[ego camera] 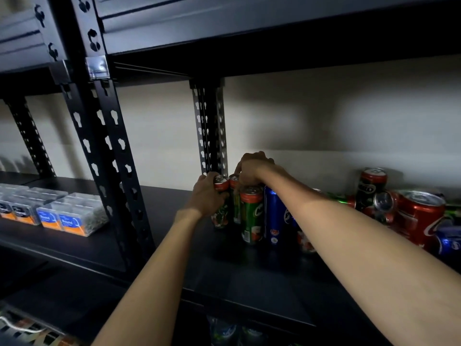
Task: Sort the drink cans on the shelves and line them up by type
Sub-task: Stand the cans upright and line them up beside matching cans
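On the black shelf (249, 275), slim green cans with red tops stand in a cluster near the rear upright. My left hand (208, 196) grips the leftmost green can (220, 211) by its side. My right hand (252, 168) reaches over from the right and holds the top of a second green can (235, 203) behind. A third green can (252, 216) stands in front, with a tall blue can (275, 218) right beside it. My right forearm hides part of another can behind it.
A loose pile of red cola cans (419, 216), a dark can (371, 186) and a blue can (449, 242) fills the shelf's right end. Clear plastic boxes with orange labels (64, 216) sit on the neighbouring left shelf. Black perforated uprights (112, 156) stand between. More cans show on the shelf below.
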